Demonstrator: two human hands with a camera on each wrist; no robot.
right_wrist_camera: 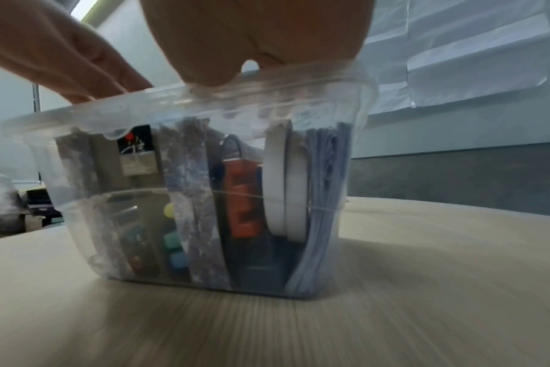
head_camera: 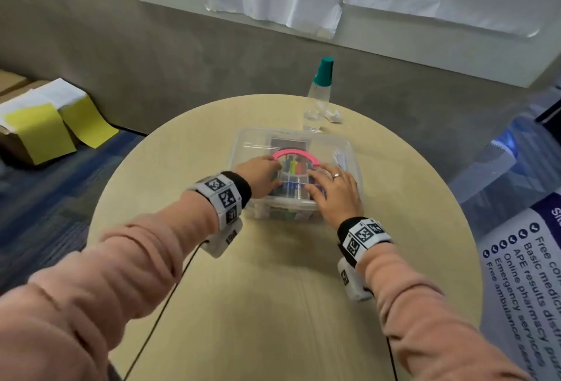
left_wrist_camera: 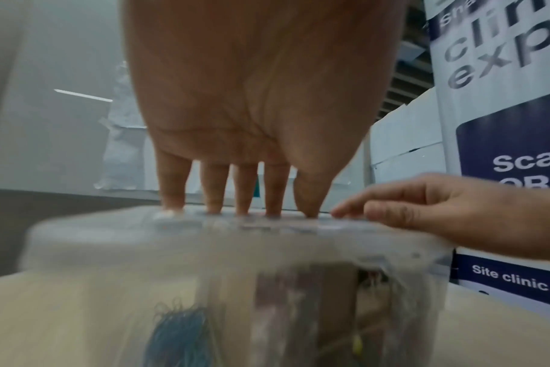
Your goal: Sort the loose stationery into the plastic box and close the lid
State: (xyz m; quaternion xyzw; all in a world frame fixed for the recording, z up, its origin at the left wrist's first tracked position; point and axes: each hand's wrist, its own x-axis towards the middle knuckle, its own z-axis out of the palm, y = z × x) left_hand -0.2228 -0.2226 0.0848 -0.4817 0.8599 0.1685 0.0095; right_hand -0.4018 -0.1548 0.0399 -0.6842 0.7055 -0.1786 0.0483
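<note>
A clear plastic box (head_camera: pixel 349 152) with a pink handle (head_camera: pixel 296 154) stands on the round table, its lid (right_wrist_camera: pixel 267 82) lying on top. Both my hands press down on the lid with straight fingers. My left hand (head_camera: pixel 261 174) rests on the lid's left side, my right hand (head_camera: pixel 332 189) on its front right. In the left wrist view my left hand's fingertips (left_wrist_camera: pixel 212 207) touch the lid (left_wrist_camera: pixel 110 231). Through the box wall (right_wrist_camera: pixel 79 223) I see tape rolls (right_wrist_camera: pixel 283 181), an orange item (right_wrist_camera: pixel 242 198), markers and blue paper.
A clear spray bottle (head_camera: pixel 318 95) with a teal cap stands behind the box, beside a small white scrap (head_camera: pixel 334 116). The light wood table (head_camera: pixel 258 289) is round. A printed banner (head_camera: pixel 522 274) stands at right; boxes with yellow sheets (head_camera: pixel 39 128) lie on the floor at left.
</note>
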